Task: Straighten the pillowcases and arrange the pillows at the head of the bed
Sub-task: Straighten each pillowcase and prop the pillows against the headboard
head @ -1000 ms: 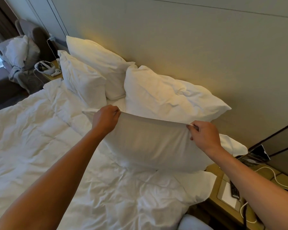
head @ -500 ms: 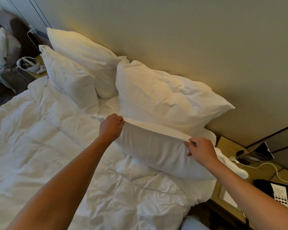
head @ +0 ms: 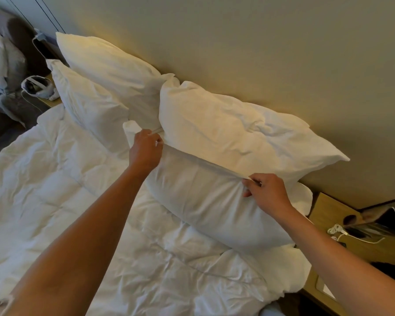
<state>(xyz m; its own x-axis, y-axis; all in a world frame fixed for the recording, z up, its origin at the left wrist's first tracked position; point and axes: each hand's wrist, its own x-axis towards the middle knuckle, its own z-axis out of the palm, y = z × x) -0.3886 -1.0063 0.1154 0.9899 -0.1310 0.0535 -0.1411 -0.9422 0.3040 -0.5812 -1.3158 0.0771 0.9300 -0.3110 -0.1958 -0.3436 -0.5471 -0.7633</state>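
A white front pillow leans on the duvet at the bed's right side. My left hand pinches its top edge at the left end. My right hand pinches the same edge further right, and the cloth is pulled taut between them. Behind it a crumpled back pillow rests against the headboard wall. Two more white pillows stand to the left: a rear left pillow against the wall and a front left pillow leaning before it.
A white quilted duvet covers the bed. A wooden nightstand at the right carries cables and a dark device. At the far left stand a second nightstand with a headset and a chair with clothes.
Both hands have carried the front pillow back and down until it lies against the back pillow. The grip on its top edge is unchanged.
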